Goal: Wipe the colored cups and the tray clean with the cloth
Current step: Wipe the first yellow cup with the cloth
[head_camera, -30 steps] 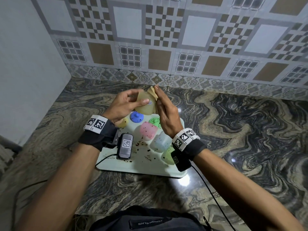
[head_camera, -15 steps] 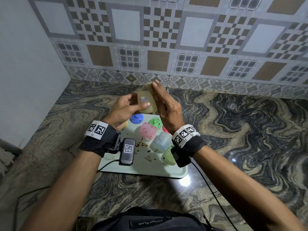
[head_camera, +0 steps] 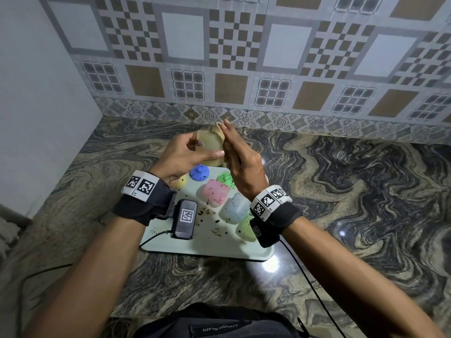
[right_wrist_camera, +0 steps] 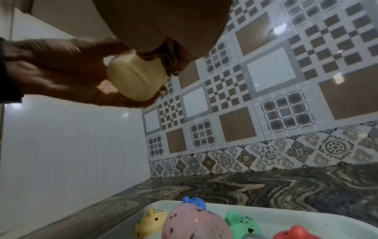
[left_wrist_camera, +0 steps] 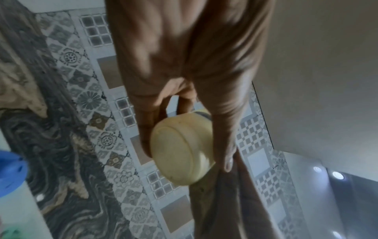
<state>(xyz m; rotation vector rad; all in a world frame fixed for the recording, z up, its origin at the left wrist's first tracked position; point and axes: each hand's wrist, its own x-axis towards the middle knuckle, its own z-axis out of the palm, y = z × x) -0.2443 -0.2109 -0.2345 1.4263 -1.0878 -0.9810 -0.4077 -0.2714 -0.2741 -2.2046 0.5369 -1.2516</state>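
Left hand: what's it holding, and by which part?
The left hand grips the yellow cup by its side wall, thumb opposite fingers; the right hand presses the cloth against it.

The tray (head_camera: 207, 245) lies on the desk (head_camera: 366, 191), near and left. The cups (head_camera: 216, 195) stand close together on its far and right parts. The raised cup (head_camera: 210, 145) is above the far tray edge, with the left hand (head_camera: 181, 158) on its left, the right hand (head_camera: 244, 164) on its right, and the cloth (head_camera: 218, 129) between right hand and cup. The tiled wall (head_camera: 244, 57) stands behind the desk, the plain wall (head_camera: 36, 106) to its left.
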